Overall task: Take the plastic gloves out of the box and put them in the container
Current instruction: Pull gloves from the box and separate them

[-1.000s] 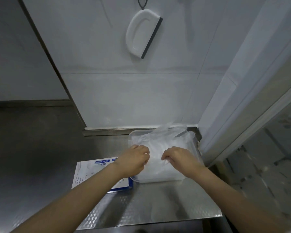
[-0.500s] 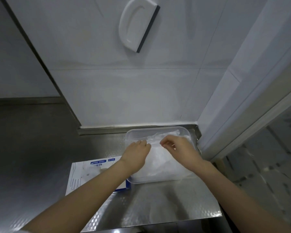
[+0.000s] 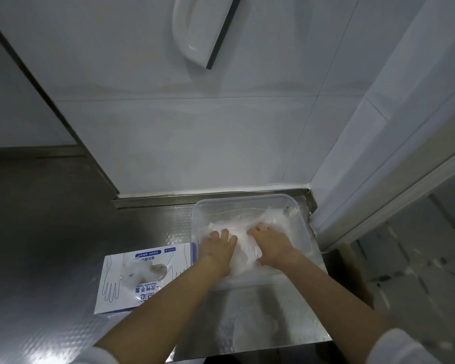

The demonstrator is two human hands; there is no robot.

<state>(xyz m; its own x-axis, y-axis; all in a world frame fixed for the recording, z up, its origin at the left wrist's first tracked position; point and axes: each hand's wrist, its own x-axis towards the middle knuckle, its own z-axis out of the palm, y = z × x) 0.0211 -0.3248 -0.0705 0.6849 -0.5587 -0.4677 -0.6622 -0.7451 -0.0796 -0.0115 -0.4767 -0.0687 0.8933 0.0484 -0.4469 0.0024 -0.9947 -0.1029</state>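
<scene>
Left hand [image 3: 218,246] and right hand [image 3: 272,245], grips released, flatten gloves [image 3: 272,218] into the container [image 3: 247,199] at the desk's [image 3: 260,313] back right corner. Probably making room for more.

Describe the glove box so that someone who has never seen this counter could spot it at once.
Start at the steel counter below the white tiled wall. Just left of the clear plastic container holding the gloves lies the flat glove box. It alone is printed: white with blue lettering, hand outlines, and an oval opening showing crumpled clear plastic.
</scene>
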